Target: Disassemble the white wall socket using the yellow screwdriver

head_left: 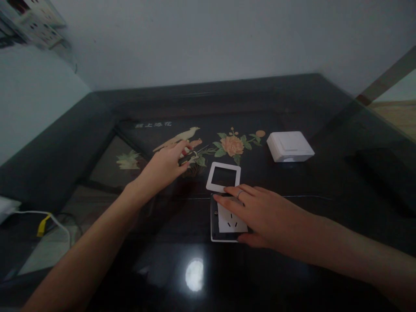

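Note:
My right hand (260,214) lies flat on a white wall socket (227,221) on the dark glass-topped table (292,260), fingers spread over its top edge and thumb at its lower right corner. A white square frame (223,177) lies just beyond the socket. My left hand (165,167) reaches forward to the left of the frame, its fingertips closing on a small dark object (190,158) that is too dim to identify.
A white switch unit (290,146) sits at the back right. The tabletop carries a painted bird and flower design (232,145). A white cable with a yellow plug (42,225) lies at the left below the table. Walls close in behind and left.

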{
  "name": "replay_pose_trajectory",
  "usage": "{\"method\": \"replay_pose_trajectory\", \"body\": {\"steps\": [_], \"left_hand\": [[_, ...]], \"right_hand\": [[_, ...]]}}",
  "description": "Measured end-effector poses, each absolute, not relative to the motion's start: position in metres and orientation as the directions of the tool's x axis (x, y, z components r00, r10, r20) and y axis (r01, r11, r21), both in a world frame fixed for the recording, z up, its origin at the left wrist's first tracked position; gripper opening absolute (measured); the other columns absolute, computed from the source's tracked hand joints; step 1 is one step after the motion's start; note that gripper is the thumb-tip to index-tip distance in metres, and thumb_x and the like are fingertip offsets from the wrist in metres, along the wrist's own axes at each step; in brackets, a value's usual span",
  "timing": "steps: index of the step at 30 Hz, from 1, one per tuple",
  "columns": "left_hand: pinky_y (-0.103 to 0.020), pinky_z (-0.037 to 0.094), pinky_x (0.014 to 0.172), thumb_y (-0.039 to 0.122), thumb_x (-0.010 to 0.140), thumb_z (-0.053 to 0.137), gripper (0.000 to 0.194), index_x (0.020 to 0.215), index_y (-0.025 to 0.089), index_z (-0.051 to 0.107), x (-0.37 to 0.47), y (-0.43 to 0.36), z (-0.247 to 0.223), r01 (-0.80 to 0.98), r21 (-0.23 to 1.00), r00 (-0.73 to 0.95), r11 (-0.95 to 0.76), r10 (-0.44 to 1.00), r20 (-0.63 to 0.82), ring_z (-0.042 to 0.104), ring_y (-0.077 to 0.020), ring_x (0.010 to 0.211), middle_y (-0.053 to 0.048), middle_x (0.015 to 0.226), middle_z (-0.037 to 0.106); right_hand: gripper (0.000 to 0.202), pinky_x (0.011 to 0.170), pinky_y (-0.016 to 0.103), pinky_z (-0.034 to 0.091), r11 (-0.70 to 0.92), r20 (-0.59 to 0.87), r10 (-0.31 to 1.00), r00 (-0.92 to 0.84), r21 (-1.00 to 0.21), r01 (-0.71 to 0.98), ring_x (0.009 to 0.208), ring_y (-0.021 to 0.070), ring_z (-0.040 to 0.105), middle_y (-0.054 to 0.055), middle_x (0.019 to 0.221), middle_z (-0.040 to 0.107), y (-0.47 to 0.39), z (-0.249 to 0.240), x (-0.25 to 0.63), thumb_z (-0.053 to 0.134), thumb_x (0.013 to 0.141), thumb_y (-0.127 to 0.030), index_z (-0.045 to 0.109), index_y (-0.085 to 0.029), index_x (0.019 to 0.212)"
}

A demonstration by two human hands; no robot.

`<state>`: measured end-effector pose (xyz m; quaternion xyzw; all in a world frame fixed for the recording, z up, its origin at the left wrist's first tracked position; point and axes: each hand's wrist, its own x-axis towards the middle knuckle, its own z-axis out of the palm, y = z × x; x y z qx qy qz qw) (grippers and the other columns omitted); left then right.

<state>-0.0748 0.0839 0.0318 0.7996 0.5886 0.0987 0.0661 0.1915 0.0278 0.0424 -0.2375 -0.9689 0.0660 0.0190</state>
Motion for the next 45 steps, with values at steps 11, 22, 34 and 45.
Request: {"method": "replay_pose_trajectory", "body": {"steps": [11,22,34,45], "left_hand": [[-0.042,0.055,0.093,0.017,0.089,0.054,0.047,0.136,0.02,0.049,-0.062,0.079,0.016,0.946,0.128,0.307,-0.297,0.95,-0.062,0.068,-0.0284,0.107,-0.013,0.13,0.063],[-0.046,0.053,0.099,0.03,0.096,0.054,0.044,0.139,0.019,0.048,-0.055,0.071,0.025,0.942,0.084,0.331,-0.326,0.942,-0.052,0.06,-0.0325,0.123,-0.015,0.138,0.056],[-0.038,0.046,0.105,0.04,0.096,0.061,0.045,0.137,0.022,0.053,-0.046,0.032,0.066,0.719,0.454,0.666,-0.527,0.708,-0.233,0.06,-0.0243,0.122,-0.009,0.135,0.062],[-0.038,0.044,0.105,0.045,0.091,0.065,0.054,0.137,0.02,0.053,-0.045,0.028,0.072,0.677,0.591,0.638,-0.439,0.751,-0.172,0.059,-0.0265,0.122,-0.011,0.136,0.06]], "right_hand": [[0.077,0.087,0.043,0.059,0.884,-0.02,0.456,-0.89,-0.102,0.455,0.112,0.0339,0.068,0.023,0.128,0.068,0.022,0.048,0.186,0.085,0.069,-0.031,0.057,-0.01,0.138],[0.071,0.078,0.042,0.063,0.905,0.017,0.425,-0.905,-0.05,0.423,0.103,0.0347,0.072,0.022,0.119,0.072,0.021,0.048,0.182,0.086,0.066,-0.03,0.061,-0.01,0.129],[0.055,0.075,0.039,0.063,0.901,0.043,0.429,-0.902,-0.087,0.424,0.095,0.0309,0.073,0.019,0.114,0.073,0.021,0.053,0.185,0.086,0.063,-0.024,0.064,-0.01,0.111],[0.061,0.065,0.038,0.064,0.897,0.123,0.44,-0.89,-0.112,0.428,0.09,0.0291,0.072,0.015,0.108,0.073,0.026,0.065,0.197,0.09,0.054,-0.022,0.063,-0.011,0.108]]}}
